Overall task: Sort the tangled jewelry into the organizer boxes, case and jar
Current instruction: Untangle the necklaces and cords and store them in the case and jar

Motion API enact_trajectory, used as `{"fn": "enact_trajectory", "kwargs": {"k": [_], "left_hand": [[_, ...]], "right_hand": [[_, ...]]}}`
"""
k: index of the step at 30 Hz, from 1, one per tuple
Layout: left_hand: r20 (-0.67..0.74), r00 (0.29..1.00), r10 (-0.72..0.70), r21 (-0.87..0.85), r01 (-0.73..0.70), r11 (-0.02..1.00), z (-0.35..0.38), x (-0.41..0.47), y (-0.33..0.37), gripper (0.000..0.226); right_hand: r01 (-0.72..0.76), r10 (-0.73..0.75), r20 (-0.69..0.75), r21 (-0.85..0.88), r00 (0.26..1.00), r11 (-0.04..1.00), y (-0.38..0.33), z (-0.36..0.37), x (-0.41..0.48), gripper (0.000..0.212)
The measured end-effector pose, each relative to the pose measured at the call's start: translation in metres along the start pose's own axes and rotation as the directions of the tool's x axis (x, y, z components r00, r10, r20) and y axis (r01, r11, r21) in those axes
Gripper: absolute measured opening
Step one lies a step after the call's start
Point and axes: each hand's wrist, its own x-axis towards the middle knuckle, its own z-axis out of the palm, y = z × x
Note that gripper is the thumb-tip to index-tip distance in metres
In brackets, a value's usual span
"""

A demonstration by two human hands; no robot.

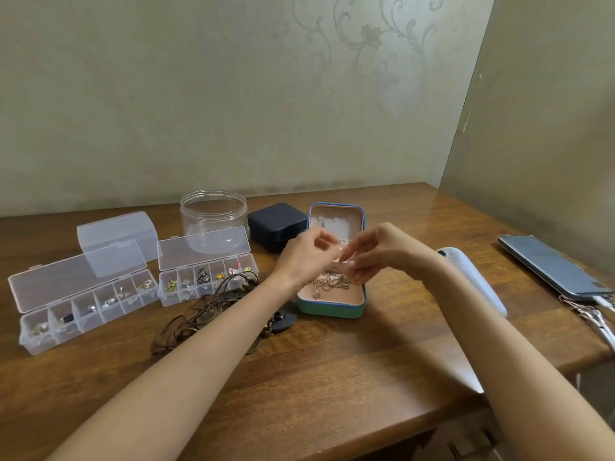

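Left hand [306, 257], right hand [377, 252] above front-to-back case [329, 311]

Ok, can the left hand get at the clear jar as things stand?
Probably yes: the jar stands open with nothing over its mouth, though the left hand is busy above the case.

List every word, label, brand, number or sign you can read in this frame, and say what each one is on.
No text can be read anywhere in this view.
The phone: screen dark, nothing showing.
The clear boxes, jar, green case and dark blue box: no labels visible.
The white device: plain, no legible marking.
The wallpaper: only a floral pattern, no lettering.
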Motion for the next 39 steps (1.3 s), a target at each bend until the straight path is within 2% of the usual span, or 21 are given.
{"fn": "enact_trajectory", "kwargs": {"k": [2, 3, 5, 7, 8, 10, 12, 13, 16, 19, 22, 24, 28, 32, 37, 39], "left_hand": [[-0.238, 0.962, 0.135, 0.195, -0.089, 0.977, -0.002, 0.014, -0.003, 0.030], [-0.291, 0.930, 0.223, 0.286, -0.138, 0.948, -0.004, 0.024, -0.004, 0.042], [-0.225, 0.918, 0.326, 0.467, -0.192, 0.863, -0.008, 0.046, -0.004, 0.064], [-0.092, 0.966, 0.241, 0.542, -0.154, 0.826, -0.006, 0.065, 0.000, 0.073], [-0.032, 0.988, 0.154, 0.520, -0.115, 0.847, -0.004, 0.071, 0.001, 0.071], [0.042, 0.998, 0.036, 0.348, -0.049, 0.936, -0.003, 0.078, 0.000, 0.053], [0.052, 0.998, 0.028, 0.175, -0.037, 0.984, -0.006, 0.078, -0.003, 0.028], [0.057, 0.998, 0.032, 0.147, -0.040, 0.988, -0.008, 0.075, -0.004, 0.021], [0.092, 0.996, 0.017, 0.151, -0.031, 0.988, -0.017, 0.068, -0.002, 0.012], [0.250, 0.968, -0.001, 0.064, -0.015, 0.998, -0.035, 0.057, 0.010, 0.022], [0.388, 0.922, -0.011, 0.115, -0.037, 0.993, -0.049, 0.050, 0.023, 0.037], [0.390, 0.920, -0.023, 0.203, -0.061, 0.977, -0.047, 0.049, 0.028, 0.041], [0.240, 0.971, 0.016, 0.315, -0.094, 0.944, -0.032, 0.050, 0.026, 0.029], [0.246, 0.969, 0.024, 0.312, -0.102, 0.945, -0.028, 0.048, 0.025, 0.023], [0.225, 0.972, 0.065, 0.287, -0.130, 0.949, -0.028, 0.046, 0.024, 0.015], [0.227, 0.971, 0.080, 0.268, -0.141, 0.953, -0.029, 0.044, 0.024, 0.017]], "right_hand": [[0.020, -0.018, 0.058, -0.041, 0.998, 0.999, 0.006, 0.006, -0.002, 0.011], [0.034, -0.031, 0.068, -0.044, 0.997, 0.998, 0.008, 0.008, -0.003, 0.011], [0.042, -0.041, 0.054, -0.033, 0.998, 0.999, 0.012, 0.011, -0.004, 0.015], [0.033, -0.030, 0.044, -0.066, 0.999, 0.997, 0.010, 0.011, -0.005, 0.017], [0.030, -0.026, 0.047, -0.101, 0.999, 0.994, 0.008, 0.011, -0.005, 0.016], [0.035, -0.031, 0.029, -0.150, 0.999, 0.988, 0.002, 0.011, -0.006, 0.012], [0.062, -0.072, -0.095, -0.106, 0.993, 0.992, -0.003, 0.010, -0.003, 0.008], [0.095, -0.106, -0.196, -0.064, 0.975, 0.993, -0.004, 0.010, -0.001, 0.006], [0.200, -0.219, -0.497, -0.092, 0.840, 0.975, -0.002, 0.007, 0.012, 0.004], [0.176, -0.300, -0.632, -0.253, 0.715, 0.951, 0.003, 0.010, 0.026, 0.004], [0.125, -0.351, -0.638, -0.371, 0.685, 0.920, 0.007, 0.019, 0.033, 0.003], [0.138, -0.365, -0.642, -0.376, 0.675, 0.916, 0.009, 0.023, 0.036, 0.004], [0.256, -0.344, -0.619, -0.230, 0.706, 0.939, 0.009, 0.028, 0.035, 0.004], [0.373, -0.338, -0.553, -0.052, 0.762, 0.926, 0.006, 0.028, 0.027, 0.017], [0.232, -0.304, -0.707, -0.199, 0.639, 0.952, 0.010, 0.032, 0.034, 0.026], [0.213, -0.329, -0.725, -0.251, 0.606, 0.944, 0.010, 0.034, 0.035, 0.019]]}}
